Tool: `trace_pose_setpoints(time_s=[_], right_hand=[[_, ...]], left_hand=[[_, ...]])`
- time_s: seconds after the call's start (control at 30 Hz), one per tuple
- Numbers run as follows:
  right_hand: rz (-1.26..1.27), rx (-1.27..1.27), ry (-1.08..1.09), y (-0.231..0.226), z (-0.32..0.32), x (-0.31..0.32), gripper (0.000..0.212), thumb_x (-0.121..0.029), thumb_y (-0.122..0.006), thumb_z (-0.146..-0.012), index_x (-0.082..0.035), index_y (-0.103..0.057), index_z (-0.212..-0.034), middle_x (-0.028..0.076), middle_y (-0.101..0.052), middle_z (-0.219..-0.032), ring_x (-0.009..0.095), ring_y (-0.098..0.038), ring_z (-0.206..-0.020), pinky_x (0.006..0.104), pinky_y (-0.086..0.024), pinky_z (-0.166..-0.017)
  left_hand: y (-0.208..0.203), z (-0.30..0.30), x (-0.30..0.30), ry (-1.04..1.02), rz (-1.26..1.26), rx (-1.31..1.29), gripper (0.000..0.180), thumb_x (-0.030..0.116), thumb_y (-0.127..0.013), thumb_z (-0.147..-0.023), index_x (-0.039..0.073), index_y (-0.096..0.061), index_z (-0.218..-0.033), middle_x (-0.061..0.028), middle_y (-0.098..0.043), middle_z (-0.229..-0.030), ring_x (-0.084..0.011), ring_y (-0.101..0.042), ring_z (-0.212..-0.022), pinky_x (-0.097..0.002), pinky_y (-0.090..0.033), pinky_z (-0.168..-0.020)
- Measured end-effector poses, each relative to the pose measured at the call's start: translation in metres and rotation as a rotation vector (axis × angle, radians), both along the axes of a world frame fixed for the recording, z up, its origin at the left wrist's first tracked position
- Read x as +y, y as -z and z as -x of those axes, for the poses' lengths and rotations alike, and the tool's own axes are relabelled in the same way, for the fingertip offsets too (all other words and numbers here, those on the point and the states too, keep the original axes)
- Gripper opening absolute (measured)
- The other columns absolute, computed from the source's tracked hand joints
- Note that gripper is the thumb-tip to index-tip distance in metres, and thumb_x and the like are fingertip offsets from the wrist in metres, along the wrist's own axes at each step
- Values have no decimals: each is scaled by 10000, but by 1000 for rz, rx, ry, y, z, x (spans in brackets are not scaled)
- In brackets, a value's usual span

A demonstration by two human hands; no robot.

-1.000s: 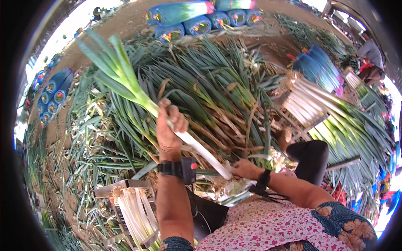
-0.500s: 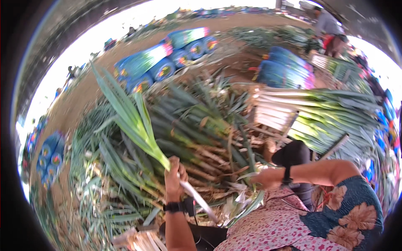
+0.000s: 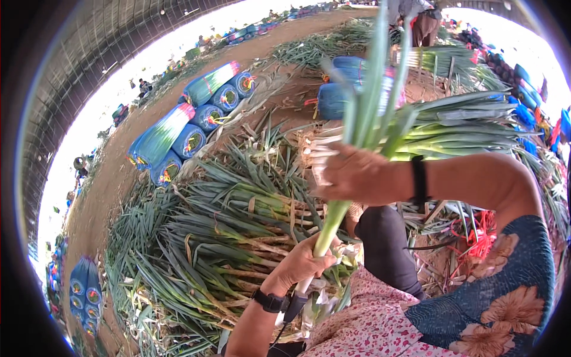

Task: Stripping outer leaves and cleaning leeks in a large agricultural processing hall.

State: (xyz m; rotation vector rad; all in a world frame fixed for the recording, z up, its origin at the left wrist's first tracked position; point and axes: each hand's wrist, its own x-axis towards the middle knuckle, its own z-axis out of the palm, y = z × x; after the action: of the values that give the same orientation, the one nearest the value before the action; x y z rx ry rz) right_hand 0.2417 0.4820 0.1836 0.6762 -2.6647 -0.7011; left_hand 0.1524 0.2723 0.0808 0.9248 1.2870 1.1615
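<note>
A long leek (image 3: 333, 223) with a pale stalk and green leaves stands tilted in front of me. My left hand (image 3: 303, 260) is wrapped round its lower stalk. My right hand (image 3: 360, 175), a little blurred, curls round the stalk higher up, just below where the leaves fan out. Under and left of my hands spreads a heap of untrimmed leeks (image 3: 220, 238) with brownish root ends. Beyond my right arm lies a stack of cleaned leeks (image 3: 464, 128), white ends to the left; my right hand and the held leaves hide part of it.
Blue-wrapped leek bundles (image 3: 205, 116) lie at the far left, more bundles (image 3: 86, 294) at the near left, others (image 3: 333, 101) behind the held leek. Red string (image 3: 479, 238) lies right of my dark-clad knee (image 3: 389, 247). Another person (image 3: 423, 27) bends over at the back.
The leek has swung from leaning left to nearly upright, leaning right. My right hand has risen from near my lap onto its upper stalk. The view has shifted too.
</note>
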Motion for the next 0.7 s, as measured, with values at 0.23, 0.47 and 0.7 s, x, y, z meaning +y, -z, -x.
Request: trace_pose_setpoints(time_s=[0.23,0.47,0.7], right_hand=[[124,116,458,-79,-110,171,372,-74,-633,-634,-170,-640,-993,76,-577,-797,274,-558,-863,396,-436,-787],[489,-131,916,-53,-109,272,508,-84,-645,-618,-143,-602,-1120,114,-620,-901,306,-555,-946,411,-419,-862],[524,-203,869,3,-58,360,537,-176,-703,-637,-136,-588,-1161,160,-617,-950,343,-567,-925,438,-423,-862]], left_hand=[[76,92,39,-422,124,891,317,169,-635,-799,55,-567,-1087,-59,-629,-766,-129,-572,-646,-279,-483,-635],[179,218,33,-1208,300,203,152,140,-444,-904,19,-520,-956,-128,-537,-720,-231,-523,-619,-349,-430,-543],[172,250,111,-1000,433,817,289,204,-547,-867,22,-532,-1092,-115,-593,-1035,-265,-555,-955,-375,-428,-810]])
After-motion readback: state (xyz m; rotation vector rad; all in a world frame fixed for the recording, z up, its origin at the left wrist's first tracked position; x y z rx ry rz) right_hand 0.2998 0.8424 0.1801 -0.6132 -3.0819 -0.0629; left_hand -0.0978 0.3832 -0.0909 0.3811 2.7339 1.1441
